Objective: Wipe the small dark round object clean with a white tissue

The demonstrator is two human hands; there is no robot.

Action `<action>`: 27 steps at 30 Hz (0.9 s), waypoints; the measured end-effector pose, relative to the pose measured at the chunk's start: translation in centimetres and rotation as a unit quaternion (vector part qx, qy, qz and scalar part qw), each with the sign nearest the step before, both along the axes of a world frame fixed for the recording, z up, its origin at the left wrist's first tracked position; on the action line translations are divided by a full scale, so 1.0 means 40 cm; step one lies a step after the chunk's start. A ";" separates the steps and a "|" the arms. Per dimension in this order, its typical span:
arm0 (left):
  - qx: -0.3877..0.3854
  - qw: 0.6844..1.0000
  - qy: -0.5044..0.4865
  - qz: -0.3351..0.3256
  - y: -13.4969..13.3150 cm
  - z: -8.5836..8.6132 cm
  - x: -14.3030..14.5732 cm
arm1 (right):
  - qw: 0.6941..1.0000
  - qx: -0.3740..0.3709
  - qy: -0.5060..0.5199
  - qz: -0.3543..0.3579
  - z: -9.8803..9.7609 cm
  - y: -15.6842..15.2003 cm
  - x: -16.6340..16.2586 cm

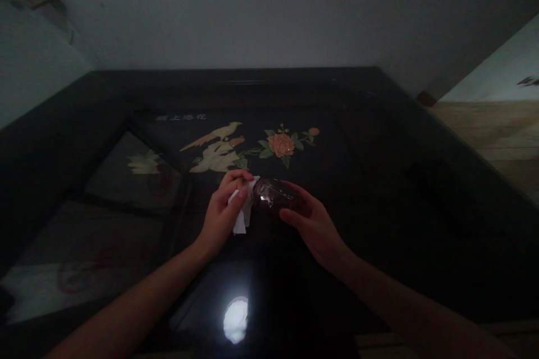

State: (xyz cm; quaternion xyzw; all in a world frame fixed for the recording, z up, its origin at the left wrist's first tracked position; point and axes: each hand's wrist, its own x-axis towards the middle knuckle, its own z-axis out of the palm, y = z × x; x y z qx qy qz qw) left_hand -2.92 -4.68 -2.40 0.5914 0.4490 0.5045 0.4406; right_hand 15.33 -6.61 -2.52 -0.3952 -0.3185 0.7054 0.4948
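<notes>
My right hand [309,216] is wrapped round the right end of a dark, shiny, see-through object [272,197], which looks like a glass cup lying on its side; its exact kind is hard to make out in the dim light. Pinched in my left hand [225,199] is a white tissue [242,219], one end of which hangs below the thumb. The tissue touches the left end of the glassy object. Both hands are close together over the black table, and the fingers behind the object are partly hidden.
The glossy black table [357,224] carries a bird [219,133] and flower [281,145] inlay, and reflects a bright light. A grey wall [236,17] stands behind it. Sockets are on the wall at upper left and upper right; wooden floor [497,129] shows at right.
</notes>
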 end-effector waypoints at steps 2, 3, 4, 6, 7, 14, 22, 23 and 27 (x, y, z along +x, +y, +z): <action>0.015 1.000 -0.017 -0.013 -0.002 -0.001 0.004 | 1.000 0.000 -0.005 0.011 0.001 -0.003 -0.003; 0.018 0.999 -0.032 -0.022 -0.003 -0.002 0.007 | 1.000 -0.001 -0.009 0.017 0.001 -0.004 -0.005; 0.018 0.998 -0.048 -0.033 -0.004 -0.004 0.010 | 1.000 -0.003 -0.013 0.022 0.001 -0.005 -0.006; 0.017 0.996 -0.077 -0.049 -0.007 -0.005 0.019 | 0.999 -0.011 -0.020 0.030 0.003 -0.005 -0.008; 0.015 0.994 -0.096 -0.053 -0.009 -0.004 0.024 | 0.999 -0.013 -0.023 0.033 0.004 -0.005 -0.008; -0.149 0.945 -0.277 -0.090 -0.023 0.040 0.039 | 0.998 -0.014 -0.033 0.047 0.007 -0.006 -0.008; -0.145 0.969 -0.190 0.064 -0.002 0.023 0.050 | 0.999 0.028 -0.022 0.032 0.011 -0.011 -0.012; -0.161 0.969 -0.174 0.072 -0.002 0.023 0.050 | 0.999 0.036 -0.024 0.026 0.012 -0.011 -0.012; -0.156 0.980 -0.123 0.025 -0.009 0.024 0.044 | 0.998 0.054 -0.044 0.003 0.015 -0.004 -0.006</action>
